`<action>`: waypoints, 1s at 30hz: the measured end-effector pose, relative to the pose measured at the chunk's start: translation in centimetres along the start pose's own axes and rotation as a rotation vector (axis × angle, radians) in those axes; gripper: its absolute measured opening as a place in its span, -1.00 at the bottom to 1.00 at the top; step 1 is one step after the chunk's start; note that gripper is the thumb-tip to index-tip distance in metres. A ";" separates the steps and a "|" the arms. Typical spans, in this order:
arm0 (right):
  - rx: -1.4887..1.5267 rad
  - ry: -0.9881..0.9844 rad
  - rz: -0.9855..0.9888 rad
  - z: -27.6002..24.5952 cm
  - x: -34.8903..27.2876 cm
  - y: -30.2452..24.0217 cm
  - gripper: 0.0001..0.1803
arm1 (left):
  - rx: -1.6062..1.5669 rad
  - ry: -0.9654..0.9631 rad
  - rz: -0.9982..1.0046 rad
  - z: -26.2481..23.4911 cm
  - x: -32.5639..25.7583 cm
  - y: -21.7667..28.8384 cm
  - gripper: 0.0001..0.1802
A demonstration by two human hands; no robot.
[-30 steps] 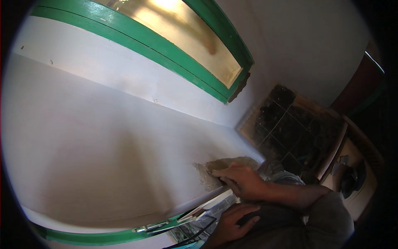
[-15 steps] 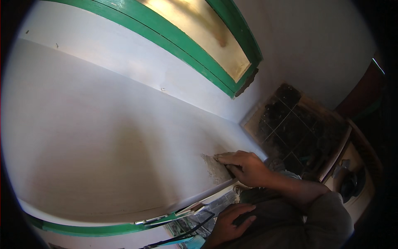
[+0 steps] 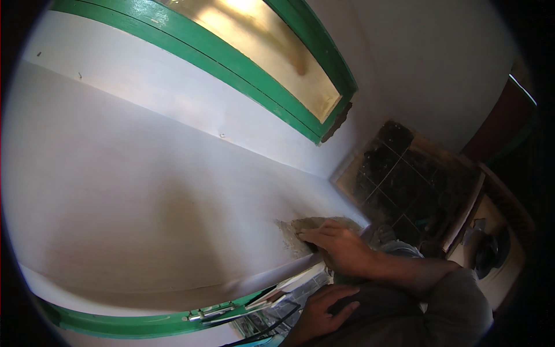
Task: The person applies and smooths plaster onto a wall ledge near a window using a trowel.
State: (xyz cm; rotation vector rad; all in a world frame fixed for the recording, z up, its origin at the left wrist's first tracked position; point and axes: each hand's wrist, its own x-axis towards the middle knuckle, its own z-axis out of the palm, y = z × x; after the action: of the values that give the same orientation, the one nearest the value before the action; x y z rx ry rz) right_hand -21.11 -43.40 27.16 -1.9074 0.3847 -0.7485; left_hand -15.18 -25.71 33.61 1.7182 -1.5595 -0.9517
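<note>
Cannot see palm side of right hand (image 3: 341,247) or covered part of rough patch (image 3: 312,222); cannot follow forearm (image 3: 296,333) of left hand (image 3: 325,312) past lower edge, green frame (image 3: 231,66) past top; cannot identify dark object (image 3: 491,254) at right

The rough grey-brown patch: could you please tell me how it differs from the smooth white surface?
The rough grey-brown patch is darker and grainy; the smooth white surface is paler. The patch is small with ragged edges; the surface is broad. They share a border.
</note>
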 end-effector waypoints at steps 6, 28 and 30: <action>-0.017 0.076 -0.052 0.0 -0.2 0.0 -0.48 | 0.014 -0.007 0.037 0.2 -0.1 0.3 -0.62; 0.268 0.165 0.110 3.7 -4.0 3.8 -0.46 | -0.007 0.022 0.016 1.1 0.0 0.6 -0.63; 0.197 0.130 -0.221 3.6 -3.7 3.6 -0.47 | -0.032 0.006 -0.014 1.1 0.0 0.8 -0.63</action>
State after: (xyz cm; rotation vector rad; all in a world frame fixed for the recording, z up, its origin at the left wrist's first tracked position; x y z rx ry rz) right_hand -21.34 -40.38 21.60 -1.7372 0.1732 -1.0221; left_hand -16.55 -25.79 33.62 1.7105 -1.5221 -0.9721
